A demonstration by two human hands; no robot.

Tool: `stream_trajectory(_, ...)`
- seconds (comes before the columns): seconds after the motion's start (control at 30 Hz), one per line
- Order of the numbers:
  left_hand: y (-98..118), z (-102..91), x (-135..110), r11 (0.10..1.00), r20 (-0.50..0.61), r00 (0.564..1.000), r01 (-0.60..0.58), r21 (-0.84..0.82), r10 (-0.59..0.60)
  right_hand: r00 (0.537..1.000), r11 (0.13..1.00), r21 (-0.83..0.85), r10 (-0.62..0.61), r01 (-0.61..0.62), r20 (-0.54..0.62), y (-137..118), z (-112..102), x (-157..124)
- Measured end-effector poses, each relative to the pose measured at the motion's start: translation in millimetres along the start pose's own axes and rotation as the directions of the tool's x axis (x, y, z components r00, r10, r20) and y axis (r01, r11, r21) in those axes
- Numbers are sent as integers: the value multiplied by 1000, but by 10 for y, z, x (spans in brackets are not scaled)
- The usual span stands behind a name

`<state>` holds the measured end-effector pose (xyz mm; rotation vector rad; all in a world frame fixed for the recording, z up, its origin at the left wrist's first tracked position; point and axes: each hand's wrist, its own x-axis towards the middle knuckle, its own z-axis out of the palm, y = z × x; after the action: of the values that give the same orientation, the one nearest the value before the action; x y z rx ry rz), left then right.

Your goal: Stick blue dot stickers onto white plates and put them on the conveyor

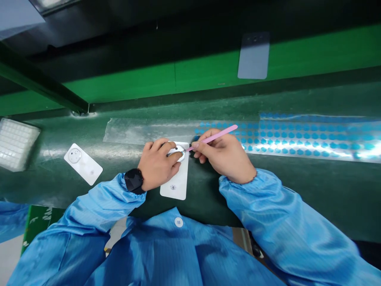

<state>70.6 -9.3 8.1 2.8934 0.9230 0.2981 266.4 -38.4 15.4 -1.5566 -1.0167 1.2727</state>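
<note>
A white rectangular plate (177, 180) with a round raised part at its far end lies on the dark green work surface (297, 186) in front of me. My left hand (157, 163) rests on the plate's far end, fingers curled around the round part, a black watch on the wrist. My right hand (223, 153) pinches pink tweezers (214, 137); their tip touches the round part next to my left fingers. Whether the tip carries anything is too small to tell.
A clear film sheet (297, 139) with several rows of small blue dots lies behind my right hand. A second white plate (83, 163) lies to the left. A white grid tray (14, 143) sits at the far left. A grey rectangular part (254, 55) rests on the green strip.
</note>
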Motion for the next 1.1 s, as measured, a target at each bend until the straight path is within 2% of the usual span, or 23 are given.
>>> stream_trajectory(0.1, -2, 5, 2, 1000, -14, 1000, -4, -9, 4, 1000, 998, -56, -30, 30, -2, 16, 7, -31)
stream_trajectory(0.2, -9, 14, 0, 1000, -27, 1000, -5, -25, 4, 994, 982, -155, -113, 112, 0, 56, 20, -77)
stream_trajectory(0.37, -15, 47, -5, 998, -29, 1000, 8, -61, -10, 969, 901, -365, -245, 235, 21, 107, 40, -151)
stream_trajectory(0.53, -12, 73, -5, 996, -43, 999, 14, -84, -18, 942, 824, -479, -335, 302, 19, 104, 68, -190)
stream_trajectory(0.77, -8, 86, -12, 996, -76, 997, 17, -92, -24, 896, 735, -549, -440, 398, 60, 114, 83, -217)
stream_trajectory(1.1, -1, 92, -11, 994, -68, 997, 33, -102, -40, 865, 688, -558, -487, 465, 120, 114, 102, -210)
